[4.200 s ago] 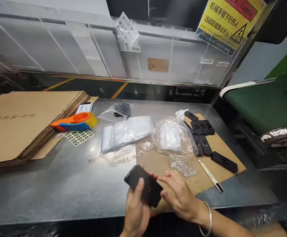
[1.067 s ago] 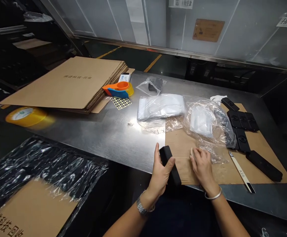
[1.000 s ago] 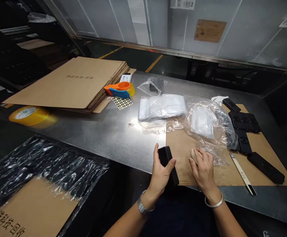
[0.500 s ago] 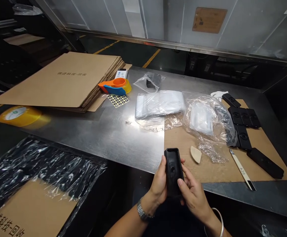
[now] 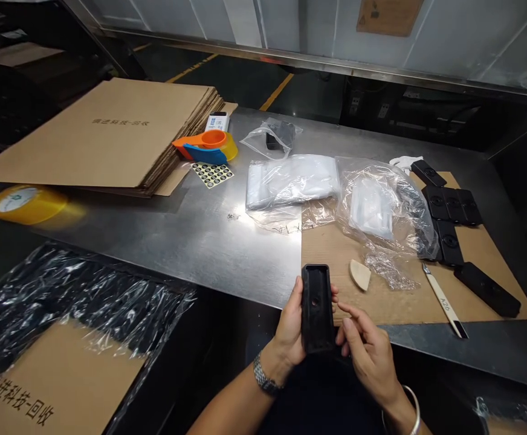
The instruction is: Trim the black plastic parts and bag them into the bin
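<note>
My left hand (image 5: 289,329) is wrapped round a long black plastic case (image 5: 316,326), its hollow side facing up, with a small hole near the middle of its floor. The fingertips curl round its far side from beneath. Just right of the case is my right hand (image 5: 368,353), fingers bent and apart, with nothing visible in it. Whether its lower fingertips touch the case's side, I cannot tell. A wedge-shaped pale block (image 5: 359,275) lies ahead on the cardboard sheet (image 5: 408,311). Further right is a white-handled knife (image 5: 445,302) marked A26, beside another long black case (image 5: 487,290).
Several black cases (image 5: 454,205) are grouped at the right. Clear plastic bags (image 5: 295,181) lie mid-table. A tape dispenser (image 5: 206,148), sticker sheet (image 5: 212,174) and cardboard stack (image 5: 122,133) are at the left. Below the steel table's edge stands a plastic-lined box (image 5: 86,296).
My right hand has come off the case and shifted right, its thumb no longer on the rim. The case stays in my left hand, tipped so more of its inside shows. The view has tilted down slightly.
</note>
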Motion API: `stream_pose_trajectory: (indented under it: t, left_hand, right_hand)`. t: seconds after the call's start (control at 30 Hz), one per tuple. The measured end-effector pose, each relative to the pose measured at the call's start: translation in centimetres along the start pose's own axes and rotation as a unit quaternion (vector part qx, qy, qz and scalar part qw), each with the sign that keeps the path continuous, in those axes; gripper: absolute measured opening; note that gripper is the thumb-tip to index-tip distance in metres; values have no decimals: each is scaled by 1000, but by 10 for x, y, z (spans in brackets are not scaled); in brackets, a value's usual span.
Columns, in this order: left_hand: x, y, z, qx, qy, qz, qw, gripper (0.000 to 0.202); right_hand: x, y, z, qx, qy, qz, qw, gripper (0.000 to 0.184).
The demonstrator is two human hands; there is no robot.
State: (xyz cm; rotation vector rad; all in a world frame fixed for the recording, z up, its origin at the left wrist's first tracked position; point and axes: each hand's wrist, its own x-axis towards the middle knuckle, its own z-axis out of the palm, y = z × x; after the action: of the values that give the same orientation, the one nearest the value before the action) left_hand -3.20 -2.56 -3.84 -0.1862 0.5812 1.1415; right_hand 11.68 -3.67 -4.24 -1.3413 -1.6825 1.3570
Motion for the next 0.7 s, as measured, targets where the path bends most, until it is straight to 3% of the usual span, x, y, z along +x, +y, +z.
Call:
stream_pose_trajectory:
  t: [0.2, 0.43, 0.53, 0.6, 0.67, 0.7]
  left_hand:
    - [1, -4, -7, 67, 25, 12, 997, 52]
    - [-3, -10, -11, 137, 6, -3, 991, 51]
    - [-2, -9, -10, 118, -1, -28, 993, 52]
    - [0, -5, -10, 100, 4, -21, 995, 51]
    - [1, -1, -9, 82, 18, 4, 996, 49]
    - [1, 1, -9, 75, 24, 14, 997, 49]
  right_hand:
    - [4, 0, -12, -28, 84, -70, 994, 16]
    - [16, -16, -19, -68, 101, -177, 977, 19]
    - [19, -15, -20, -84, 103, -177, 975, 17]
    - [24, -6, -28, -134, 140, -167, 967, 15]
    - [30, 11, -45, -257, 225, -113, 933, 19]
    - [33, 22, -56, -328, 275, -71, 901, 22]
